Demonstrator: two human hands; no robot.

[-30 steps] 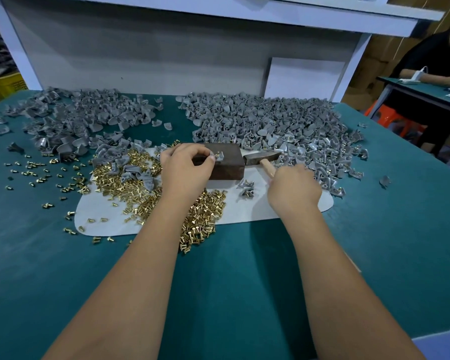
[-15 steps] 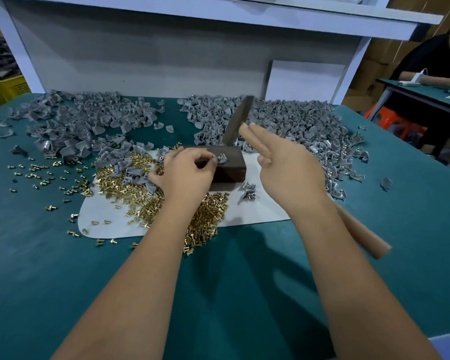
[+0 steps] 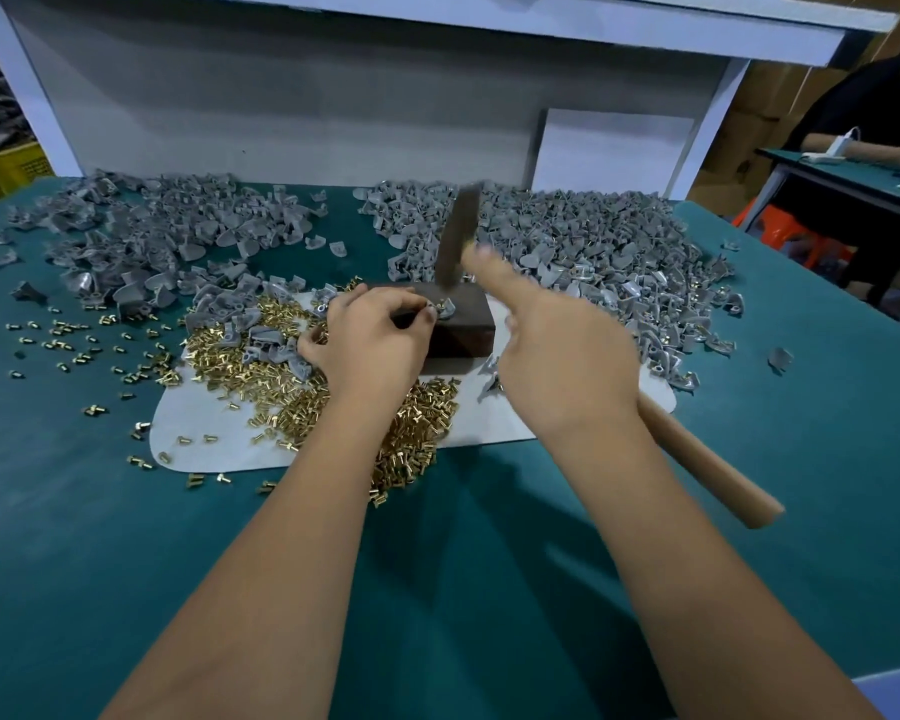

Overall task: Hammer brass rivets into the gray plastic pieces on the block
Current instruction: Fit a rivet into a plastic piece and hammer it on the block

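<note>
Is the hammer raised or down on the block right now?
Raised. The hammer head is blurred above the block, its handle in the right hand, while the left hand pinches the gray piece.

Hammer head [image 3: 457, 236] blurred (right hand [image 3: 557, 350] too, seemingly).

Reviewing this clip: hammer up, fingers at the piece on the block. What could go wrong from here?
1. The left hand pinches the gray piece right beside the rivet, under the raised hammer; a slightly off strike would likely hit fingertips.
2. The right hand is motion-blurred, so aim may be loose.
3. The piece sits near the block edge and might skip off into the loose brass rivets.
</note>
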